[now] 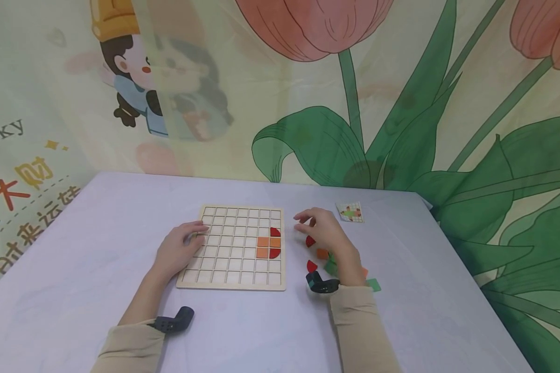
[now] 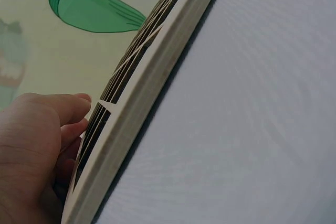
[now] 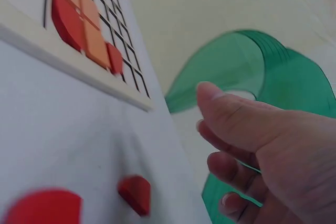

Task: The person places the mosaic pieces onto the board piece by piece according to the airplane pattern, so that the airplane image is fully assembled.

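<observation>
A square wooden grid board [image 1: 228,289] lies on the table. Along its right side, three orange squares [image 1: 263,242] and two red rounded pieces [image 1: 275,253] fill some cells. My left hand [image 1: 179,248] rests at the board's left edge, fingertips over the outer cells; the left wrist view shows its thumb and fingers beside the rim. To the right of the board, my right hand [image 1: 324,228] hovers with loosely bent fingers and nothing between them. Below it lie loose pieces: a red one [image 3: 135,193], another red one [image 1: 311,266], an orange one [image 1: 322,254] and green ones [image 1: 330,266], partly hidden by the wrist.
A small printed card [image 1: 350,212] with a coloured pattern lies beyond the right hand. Another green piece [image 1: 374,284] sits to the right of the right wrist. The white-covered table [image 1: 242,331] backs onto a wall hanging [image 1: 308,145] printed with tulips.
</observation>
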The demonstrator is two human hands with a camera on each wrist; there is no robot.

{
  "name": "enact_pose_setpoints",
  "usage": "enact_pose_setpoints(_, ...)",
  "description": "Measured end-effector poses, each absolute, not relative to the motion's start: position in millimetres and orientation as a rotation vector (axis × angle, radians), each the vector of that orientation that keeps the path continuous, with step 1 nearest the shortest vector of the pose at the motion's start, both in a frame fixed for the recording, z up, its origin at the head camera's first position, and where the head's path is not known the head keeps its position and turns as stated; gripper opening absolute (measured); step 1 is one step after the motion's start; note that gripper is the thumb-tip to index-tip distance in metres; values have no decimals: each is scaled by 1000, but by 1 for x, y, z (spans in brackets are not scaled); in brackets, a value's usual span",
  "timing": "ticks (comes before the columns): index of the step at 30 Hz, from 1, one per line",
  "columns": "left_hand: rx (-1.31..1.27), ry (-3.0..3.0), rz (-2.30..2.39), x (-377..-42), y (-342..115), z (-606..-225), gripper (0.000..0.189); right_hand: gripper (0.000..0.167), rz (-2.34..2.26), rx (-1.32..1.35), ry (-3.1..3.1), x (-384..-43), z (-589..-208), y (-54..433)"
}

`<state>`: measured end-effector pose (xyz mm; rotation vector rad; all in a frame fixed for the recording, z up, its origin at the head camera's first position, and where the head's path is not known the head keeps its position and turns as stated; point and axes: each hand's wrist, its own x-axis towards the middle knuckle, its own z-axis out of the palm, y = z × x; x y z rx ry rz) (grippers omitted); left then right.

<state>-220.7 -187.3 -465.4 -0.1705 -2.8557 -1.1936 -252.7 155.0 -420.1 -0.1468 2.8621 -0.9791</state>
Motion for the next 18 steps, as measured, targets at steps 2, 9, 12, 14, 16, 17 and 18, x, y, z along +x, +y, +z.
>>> enact_pose_setpoints(2,-171,-2854,-1192,-221,-187,-466,34,29,-975,-111,2847,-253,-421,166)
enact_pose_setpoints(9,-166,-2860,-1191,-220,-186,-464,34,33,-958,-93,2789,-249,-424,198)
enact_pose_setpoints(12,-159,-2865,-1188,-220,-186,-463,34,35,-966,-83,2739,-246,-424,206)
enact_pose_setpoints(14,-157,-2866,-1186,-220,-185,-462,34,37,-970,-74,2708,-244,-423,208)
enact_pose_setpoints(16,-156,-2868,-1183,-219,-185,-462,34,37,-972,-64,2680,-243,-423,210)
enact_pose_setpoints(17,-157,-2868,-1182,-219,-185,-462,34,37,-970,-60,2671,-242,-422,210)
enact_pose_setpoints(18,-156,-2868,-1181,-219,-185,-462,34,36,-967,-58,2664,-242,-422,210)
